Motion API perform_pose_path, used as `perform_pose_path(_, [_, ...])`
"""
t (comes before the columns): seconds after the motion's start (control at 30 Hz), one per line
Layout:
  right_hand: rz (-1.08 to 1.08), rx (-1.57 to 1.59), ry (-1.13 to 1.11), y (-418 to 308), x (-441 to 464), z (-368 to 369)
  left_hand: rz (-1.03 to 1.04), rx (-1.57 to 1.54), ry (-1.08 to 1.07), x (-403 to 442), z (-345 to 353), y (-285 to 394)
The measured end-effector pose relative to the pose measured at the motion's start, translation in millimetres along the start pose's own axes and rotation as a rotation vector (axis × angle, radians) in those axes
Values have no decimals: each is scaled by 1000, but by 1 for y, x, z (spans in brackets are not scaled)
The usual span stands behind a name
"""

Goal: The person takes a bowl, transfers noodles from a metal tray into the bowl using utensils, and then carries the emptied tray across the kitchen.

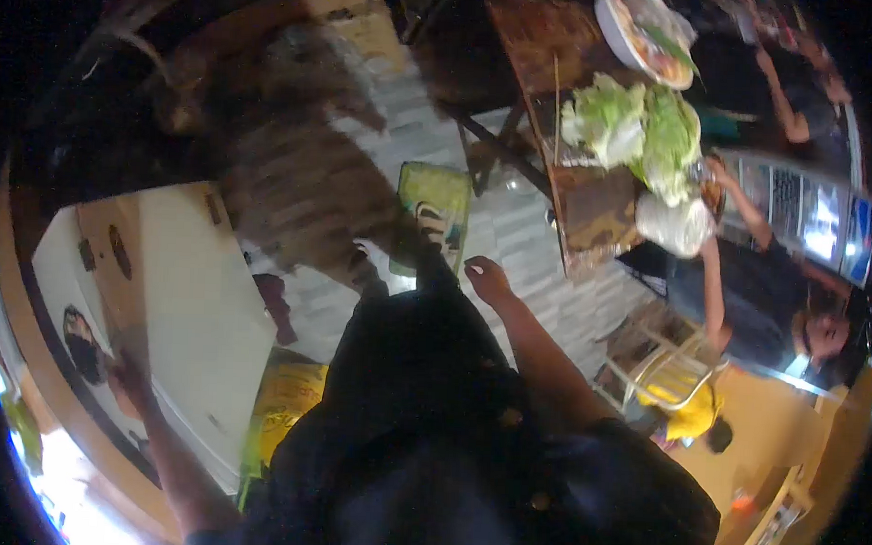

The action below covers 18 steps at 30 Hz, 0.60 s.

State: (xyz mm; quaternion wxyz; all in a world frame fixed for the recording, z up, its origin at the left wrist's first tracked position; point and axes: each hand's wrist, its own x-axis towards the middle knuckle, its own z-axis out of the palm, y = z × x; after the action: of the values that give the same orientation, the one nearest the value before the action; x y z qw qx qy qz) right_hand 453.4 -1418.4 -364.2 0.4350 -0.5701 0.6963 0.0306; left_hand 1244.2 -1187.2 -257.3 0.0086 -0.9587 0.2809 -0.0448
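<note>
My left hand (127, 389) is at the side of a large white cabinet or chest (190, 293), beside a dark oval patch (85, 345) on it. Dimness and blur hide its fingers, and I cannot tell whether it grips the edge. My right hand (490, 282) hangs beside my dark clothing, above the tiled floor. Its fingers are loosely bent, with a gap at the thumb, and nothing shows in them. A green mat (433, 191) lies on the floor ahead, near my feet.
At the right, a wooden table (584, 212) bears leafy lettuce (604, 122), a white basin of food (646, 38) and a white bundle (675, 226). A person in dark clothes (743, 293) reaches over it. A metal-framed chair (668, 362) and a yellow bag (287, 402) stand nearer.
</note>
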Motion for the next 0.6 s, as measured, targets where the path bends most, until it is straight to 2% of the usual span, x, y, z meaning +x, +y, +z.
perform_pose_path(0.1, [113, 75, 21, 10, -43, -2, 35, -40, -25, 13, 8, -14])
perform_pose_path(0.17, [61, 64, -3, 54, -61, 0, 79, -70, -32, 18, 15, -28])
perform_pose_path(0.2, [37, 61, -19, 75, -72, 4, 74, -38, -27, 15, 2, -21])
perform_pose_path(0.23, [145, 171, -16, 79, -87, 0, 52, 45, -33, 6, -12, 1])
perform_pose_path(0.27, [-22, -183, -35, 109, -91, 5, 21, 142, -38, -13, -36, 38])
perform_pose_path(0.33, [-158, -601, -160, 181, -93, 29, 39, 250, -27, -28, -64, 77])
perform_pose_path(0.4, [-11, -356, -56, 169, -124, 30, 299, 167, 164, -3, -34, 34])
perform_pose_path(0.43, [-13, -341, -53, 170, -140, 35, 440, 122, 256, 6, -23, 15])
perform_pose_path(0.47, [-14, -325, -49, 171, -155, 40, 280, 7, 170, 4, -23, 14])
perform_pose_path(0.53, [-178, -519, -124, 191, -163, 60, -31, -227, -16, 5, -20, 27])
perform_pose_path(0.57, [59, -326, -88, 204, -166, 84, -80, -164, -156, 13, -21, 31])
perform_pose_path(0.6, [-73, -370, -87, 205, -175, 88, -126, -91, -293, 25, -21, 26])
